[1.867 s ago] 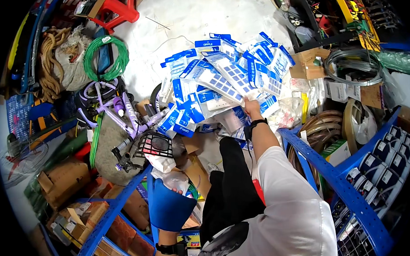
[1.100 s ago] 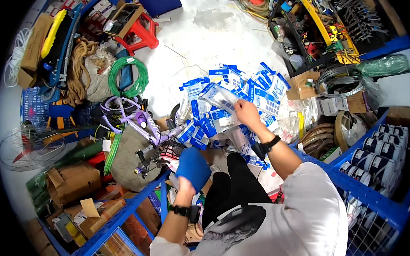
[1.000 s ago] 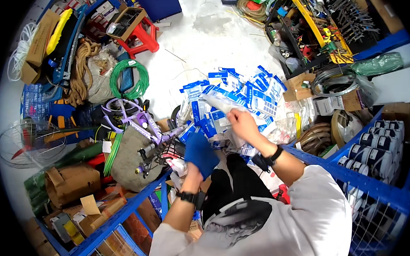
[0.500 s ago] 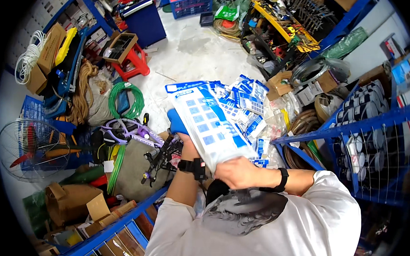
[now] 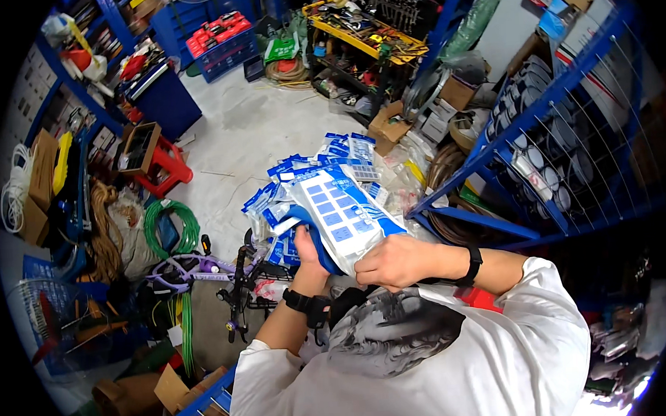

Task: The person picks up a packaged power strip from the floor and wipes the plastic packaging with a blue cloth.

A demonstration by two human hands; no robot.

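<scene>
A blue and white packet with a grid of blue squares is held up before my chest. My right hand, fingers curled closed, grips its lower end. My left hand holds a blue cloth against the packet's left side, partly behind it. Beyond both hands a heap of similar packets lies on the floor.
A purple bicycle, green hose coils and a red stool are at left. A yellow tool rack stands at the back. A blue shelf frame with wire mesh is at right; cartons lie beside the heap.
My right hand has lifted the packet out of the heap and drawn it toward me, and my left hand with the cloth has come up to it. The view has swung to the right.
</scene>
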